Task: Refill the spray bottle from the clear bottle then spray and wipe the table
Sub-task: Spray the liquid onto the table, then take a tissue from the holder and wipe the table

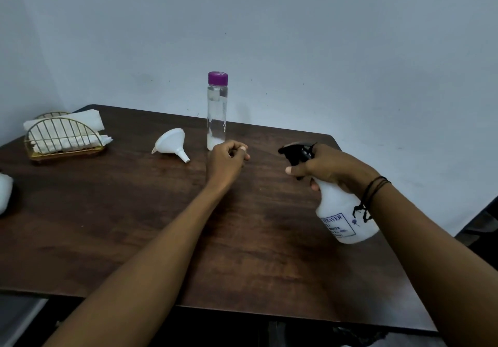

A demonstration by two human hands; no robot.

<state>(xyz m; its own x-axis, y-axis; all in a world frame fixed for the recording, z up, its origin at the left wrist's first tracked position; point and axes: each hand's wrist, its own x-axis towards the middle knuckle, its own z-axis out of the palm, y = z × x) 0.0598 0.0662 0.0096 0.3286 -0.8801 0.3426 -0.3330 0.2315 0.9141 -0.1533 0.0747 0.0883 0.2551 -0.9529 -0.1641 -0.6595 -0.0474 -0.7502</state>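
Note:
A white spray bottle [343,213] with a black trigger head is tilted above the right side of the dark wooden table [134,225]; my right hand [331,170] grips its neck. The clear bottle [217,112] with a purple cap stands upright at the back centre, with only a little liquid at its bottom. Just in front of its base, my left hand [229,158] rests with fingers curled and nothing in it. A white funnel [172,143] lies on its side to the left of the clear bottle.
A gold wire holder [63,142] with white paper napkins sits at the back left corner. A white object [4,192] is cut off by the left edge. A grey wall rises right behind the table.

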